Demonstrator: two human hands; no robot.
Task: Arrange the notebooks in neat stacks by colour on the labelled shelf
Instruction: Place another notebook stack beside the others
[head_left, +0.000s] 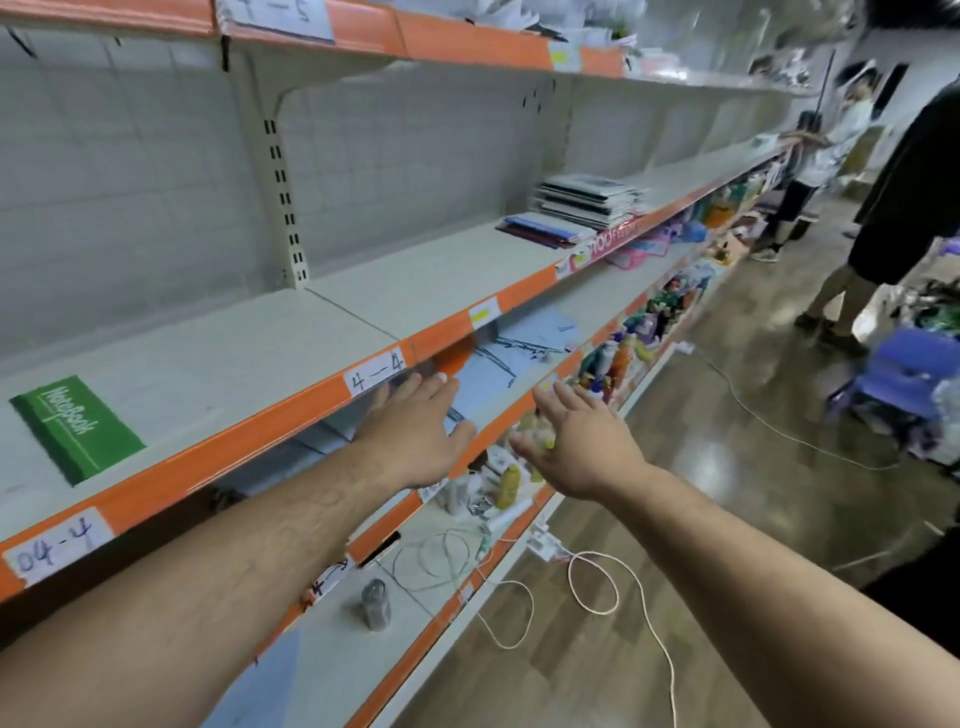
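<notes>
Green notebook (78, 428) lies flat far left on the 04-4 shelf (363, 291), long axis running front-to-back; more stacks (587, 202) sit way right; your left hand (415, 431) and right hand (576, 441) hover spread, empty.

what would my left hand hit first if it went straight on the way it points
Likely the orange shelf edge beside the 4-4 label; the left hand looks nearly at it, though depth is unclear.
</notes>
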